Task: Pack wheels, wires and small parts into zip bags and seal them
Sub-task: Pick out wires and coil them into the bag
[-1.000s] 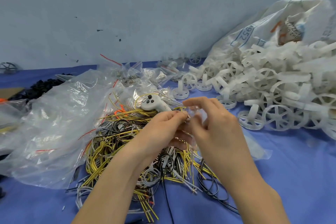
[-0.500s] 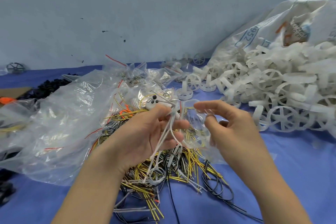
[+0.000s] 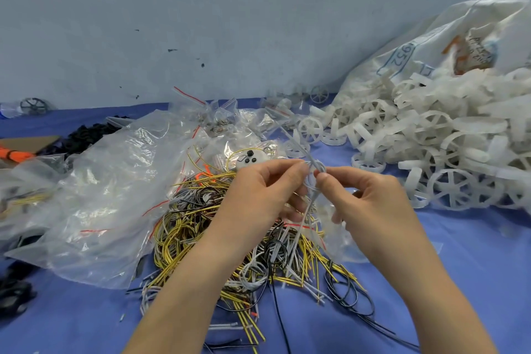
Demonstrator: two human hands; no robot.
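Observation:
A small bundle of white wires point(image 3: 311, 198) hangs upright between my hands above the wire pile. My left hand point(image 3: 258, 195) pinches the bundle near its top from the left. My right hand point(image 3: 365, 198) pinches the same bundle from the right with thumb and forefinger. A small clear zip bag point(image 3: 330, 236) with a red seal line hangs below my right hand; how it is held is hidden. Beneath lies a tangle of yellow, black and white wires point(image 3: 224, 241). A heap of white plastic wheels point(image 3: 448, 152) fills the right side.
A large crumpled clear plastic bag point(image 3: 112, 198) lies left of the wires. A white controller-like part point(image 3: 251, 158) sits behind the pile. Small filled zip bags point(image 3: 227, 121) lie near the wall. Black parts point(image 3: 86, 135) sit far left. A printed white sack point(image 3: 431, 46) backs the wheels.
Both hands have come together on the white wire bundle and raised it upright. My right hand moved from the clear bag's mouth to pinch the wires.

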